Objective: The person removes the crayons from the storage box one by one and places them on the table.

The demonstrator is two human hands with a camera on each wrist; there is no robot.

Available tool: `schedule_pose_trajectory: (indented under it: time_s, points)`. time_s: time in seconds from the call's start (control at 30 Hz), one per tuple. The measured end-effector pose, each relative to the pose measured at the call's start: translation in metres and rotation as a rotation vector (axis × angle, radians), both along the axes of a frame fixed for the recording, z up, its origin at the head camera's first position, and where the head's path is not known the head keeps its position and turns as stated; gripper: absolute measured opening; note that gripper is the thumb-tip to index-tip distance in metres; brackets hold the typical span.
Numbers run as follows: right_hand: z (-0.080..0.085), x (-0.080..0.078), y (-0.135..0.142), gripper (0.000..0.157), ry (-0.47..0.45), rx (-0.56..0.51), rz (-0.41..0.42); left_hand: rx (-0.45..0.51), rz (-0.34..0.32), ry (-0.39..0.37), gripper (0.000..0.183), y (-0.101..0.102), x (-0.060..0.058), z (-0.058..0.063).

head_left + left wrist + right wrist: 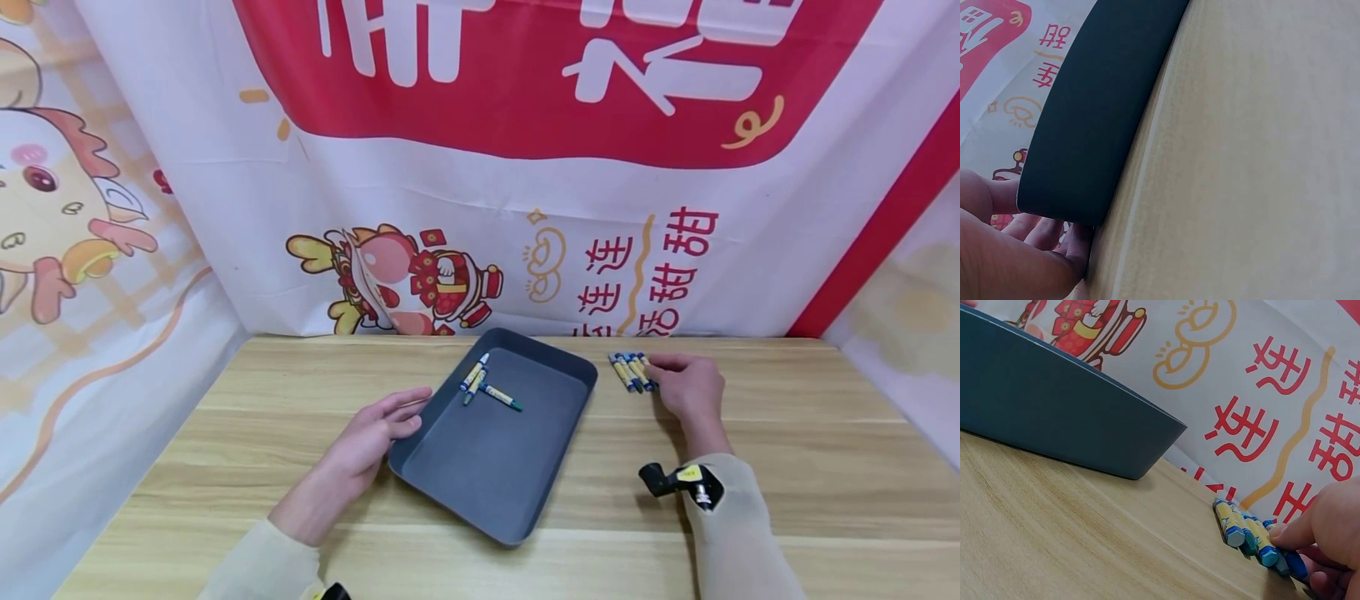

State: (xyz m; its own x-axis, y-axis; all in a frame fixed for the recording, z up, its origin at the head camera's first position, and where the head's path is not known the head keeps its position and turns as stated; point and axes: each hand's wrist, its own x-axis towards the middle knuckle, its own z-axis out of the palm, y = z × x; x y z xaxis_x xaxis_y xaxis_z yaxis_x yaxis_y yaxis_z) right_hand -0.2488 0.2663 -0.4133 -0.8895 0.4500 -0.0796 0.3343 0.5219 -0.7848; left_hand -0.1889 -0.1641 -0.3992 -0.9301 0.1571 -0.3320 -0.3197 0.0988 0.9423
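In the head view my left hand (367,437) is at the left side of a dark grey tray (487,500). Its thumb laps over the rim and the other fingers lie along the outside wall. Three crayons (498,396) with yellow wrappers lie in the tray, near its far left side. On the table right of the tray, several more crayons (622,372) lie side by side. At their right end my right hand (690,390) pinches a crayon with a blue end (1297,565), seen between thumb and fingers in the right wrist view.
The wooden table (810,467) meets a printed cloth (525,192) hung along its back edge. Another patterned cloth (90,333) runs down the left side. A black camera mount (682,481) sits on the right sleeve.
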Motion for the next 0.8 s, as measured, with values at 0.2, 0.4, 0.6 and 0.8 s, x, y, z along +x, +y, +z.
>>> schedule_pose_trajectory:
  time_s: [0.2,0.4,0.6,0.8]
  points:
    - [0.0003,-0.0002,-0.0003,0.034,-0.001,0.015,0.004,0.002,0.0,0.001,0.049,-0.0002,0.0,0.0002]
    - [-0.0001,-0.0001,0.0009,0.035,-0.012,0.012,0.008,0.003,0.003,-0.002,0.049,-0.0002,0.0001,0.0004]
    - [-0.0002,-0.0004,0.0015,0.036,-0.018,0.022,0.019,0.002,0.005,-0.001,0.048,-0.0006,-0.0001,0.0002]
    - [-0.0005,-0.0005,0.0018,0.037,-0.025,0.027,0.028,0.001,0.007,-0.002,0.048,-0.001,-0.0004,-0.0002]
